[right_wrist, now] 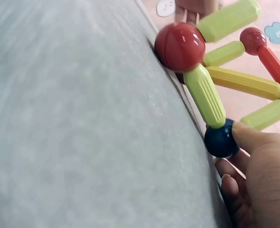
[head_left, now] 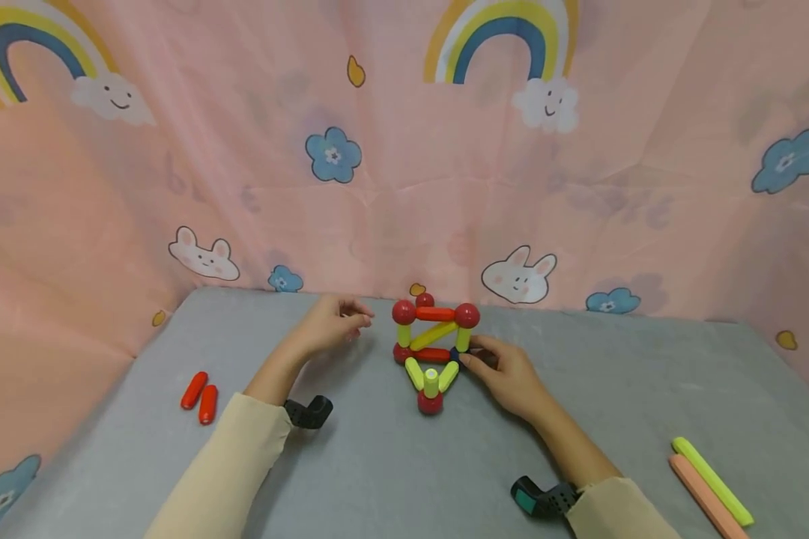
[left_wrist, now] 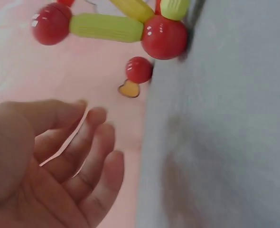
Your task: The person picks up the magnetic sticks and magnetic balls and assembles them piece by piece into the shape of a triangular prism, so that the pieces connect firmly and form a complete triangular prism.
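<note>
Right in the middle of the grey table [head_left: 377, 471], a toy frame [head_left: 435, 314] of sticks and balls is seen standing, and its blue ball [right_wrist: 219, 140] is pinched at a lower corner by the thumb and fingers of the right hand [head_left: 508, 374]! Across from it, the left hand [head_left: 329, 323] is held near the frame, fingers loosely bent, nothing gripped. Two red sticks [head_left: 207, 405] are laid out beside the left forearm; near the right sleeve [head_left: 620, 510], a yellow-green stick [head_left: 713, 481] and an orange stick [head_left: 705, 495] are placed side by side.

Person's right hand [head_left: 508, 378] pinching dark blue ball [head_left: 455, 355] of ball-and-rod frame [head_left: 434, 335], left hand [head_left: 326, 326] nearby, two red rods [head_left: 207, 405], two long sticks [head_left: 713, 480], gray tabletop [head_left: 377, 471]
</note>
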Demonstrator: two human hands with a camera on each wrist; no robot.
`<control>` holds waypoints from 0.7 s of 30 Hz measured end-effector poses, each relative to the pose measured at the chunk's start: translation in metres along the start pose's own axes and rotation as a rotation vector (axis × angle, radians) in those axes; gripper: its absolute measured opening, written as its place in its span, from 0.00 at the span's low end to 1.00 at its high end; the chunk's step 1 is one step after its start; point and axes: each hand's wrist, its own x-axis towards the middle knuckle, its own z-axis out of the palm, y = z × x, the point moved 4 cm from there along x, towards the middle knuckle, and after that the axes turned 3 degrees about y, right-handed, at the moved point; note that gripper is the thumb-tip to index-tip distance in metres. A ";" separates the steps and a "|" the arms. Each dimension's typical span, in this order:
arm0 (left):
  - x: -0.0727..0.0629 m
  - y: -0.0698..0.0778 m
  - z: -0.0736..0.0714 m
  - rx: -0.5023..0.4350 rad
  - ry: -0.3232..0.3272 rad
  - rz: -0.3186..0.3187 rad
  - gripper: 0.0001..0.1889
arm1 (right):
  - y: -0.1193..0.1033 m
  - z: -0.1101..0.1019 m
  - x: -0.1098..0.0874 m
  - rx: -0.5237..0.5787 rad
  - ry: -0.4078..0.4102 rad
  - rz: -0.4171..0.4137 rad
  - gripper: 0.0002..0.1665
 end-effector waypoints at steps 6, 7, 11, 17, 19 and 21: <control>0.034 0.012 0.018 0.171 0.047 0.028 0.12 | 0.004 -0.015 0.000 -0.057 0.014 0.023 0.19; 0.039 0.014 0.023 0.194 0.047 0.041 0.13 | 0.006 -0.019 0.000 -0.070 0.009 0.034 0.19; 0.058 0.021 0.042 0.218 0.048 0.084 0.14 | 0.014 -0.036 -0.001 -0.118 -0.001 0.061 0.20; 0.076 0.032 0.061 0.247 0.027 0.171 0.14 | 0.027 -0.051 -0.002 -0.134 0.018 0.100 0.21; 0.080 0.034 0.066 0.295 0.015 0.187 0.15 | 0.030 -0.052 -0.002 -0.130 0.033 0.100 0.20; 0.084 0.036 0.071 0.359 0.012 0.203 0.17 | 0.032 -0.051 -0.002 -0.124 0.050 0.098 0.20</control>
